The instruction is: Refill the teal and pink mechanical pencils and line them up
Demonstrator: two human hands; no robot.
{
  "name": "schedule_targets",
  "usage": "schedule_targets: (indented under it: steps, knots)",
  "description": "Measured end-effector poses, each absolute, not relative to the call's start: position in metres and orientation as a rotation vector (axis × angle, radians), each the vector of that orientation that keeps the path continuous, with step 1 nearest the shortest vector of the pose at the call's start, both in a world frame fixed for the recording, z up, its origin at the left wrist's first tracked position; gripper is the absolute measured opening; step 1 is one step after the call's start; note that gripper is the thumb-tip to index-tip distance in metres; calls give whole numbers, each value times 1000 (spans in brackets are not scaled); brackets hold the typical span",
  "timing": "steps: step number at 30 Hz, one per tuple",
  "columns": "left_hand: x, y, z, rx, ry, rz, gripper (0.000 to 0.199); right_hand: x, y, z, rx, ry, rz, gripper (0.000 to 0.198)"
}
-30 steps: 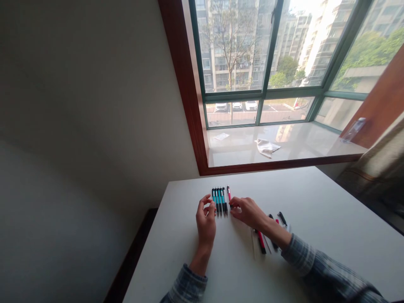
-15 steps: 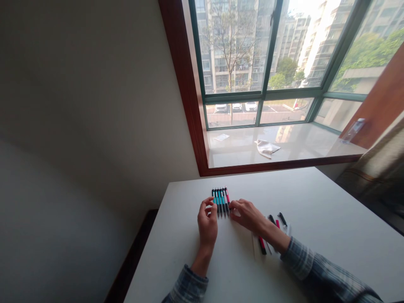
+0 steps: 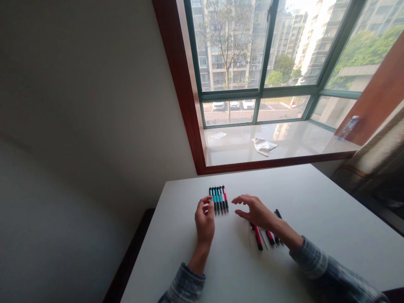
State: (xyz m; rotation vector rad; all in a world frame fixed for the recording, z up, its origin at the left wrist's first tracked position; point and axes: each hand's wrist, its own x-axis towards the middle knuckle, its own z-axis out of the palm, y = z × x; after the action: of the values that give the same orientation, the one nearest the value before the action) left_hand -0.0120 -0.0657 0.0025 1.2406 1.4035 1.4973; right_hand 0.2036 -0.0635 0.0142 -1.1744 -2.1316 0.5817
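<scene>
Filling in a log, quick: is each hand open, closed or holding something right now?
Left hand: fingers curled by the pens; whether it holds one can't be told.
Right hand: open, holding nothing, apart from the pens.

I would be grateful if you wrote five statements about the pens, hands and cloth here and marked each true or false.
1. The row of pens lies on the table. True.
2. Every pen in that row is teal. False: the rightmost one, the pink pen, differs.
3. The left hand is at the left end of the row. True.
4. The right hand is gripping a pen. False: its thumb and fingers are spread, apart from the row.
5. The white cloth is on the table. False: it lies on the windowsill.
</scene>
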Motion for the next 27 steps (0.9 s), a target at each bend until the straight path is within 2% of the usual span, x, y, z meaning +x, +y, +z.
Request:
schedule_targets:
  steps: [5,8,17,22,27]
  knots:
    - [-7,-68,3,1266,1381,1488,25,241,-92,24,-1286,-2172,639,59]
    - [-4,-68,3,1288,1377,1471,23,248,-102,21,-1326,-2247,653,67]
    - [-4,-68,4,1309,1397,1460,21,248,-100,17,-1348,-2304,632,57]
    - [0,-72,9,1373,1255,1332,24,242,-103,30,-1324,-2196,320,57]
    - [6,-80,11,1411,928,1009,39,211,-110,35,-1065,-2171,67,58]
